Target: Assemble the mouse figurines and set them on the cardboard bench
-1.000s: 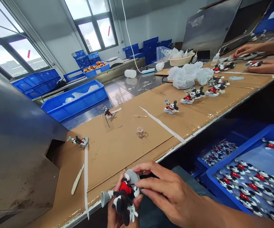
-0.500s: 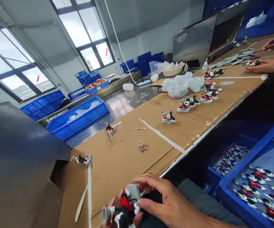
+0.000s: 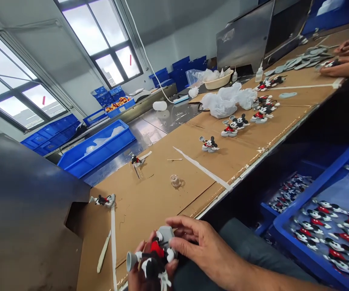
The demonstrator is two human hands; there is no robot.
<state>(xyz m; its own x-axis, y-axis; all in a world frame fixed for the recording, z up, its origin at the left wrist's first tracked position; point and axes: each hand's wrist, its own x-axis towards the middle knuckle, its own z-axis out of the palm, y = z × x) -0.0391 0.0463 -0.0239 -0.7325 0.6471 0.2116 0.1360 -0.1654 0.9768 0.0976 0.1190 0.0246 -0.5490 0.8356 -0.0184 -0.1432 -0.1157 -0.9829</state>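
**A Firm Hold, Low and Close**

Low in the view, a Mickey Mouse figure (image 3: 156, 252) sits inside both hands. Its red shorts and white gloves show, a gray cone (image 3: 132, 261) points out to one side, and a round gray base (image 3: 165, 235) sticks up at the top. The left hand (image 3: 138, 275) is underneath, with its fingers closed around the figure. It seems to work like a small seat that stops the figure from falling. The right hand (image 3: 200, 242) comes in from the side, and its fingers (image 3: 186, 228) curl over the figure and grip it (the thumb is hard to see). Holding it low and close to the body looks steady and easy on the arms.

Just past the fingers lies the cardboard-topped counter (image 3: 150, 206), with a pale flat stick (image 3: 104, 251) and a small glass jar (image 3: 176, 181) in easy reach. Farther from the fingers, more figures (image 3: 210, 144) stand in a loose line. To the right of the fingers, a blue tray (image 3: 279, 242) of flat mouse pieces (image 3: 322, 228) sits low, maybe so they are close to grab. Far up the counter, a co-worker's hands (image 3: 345, 56) work beside gray pieces (image 3: 304, 58).
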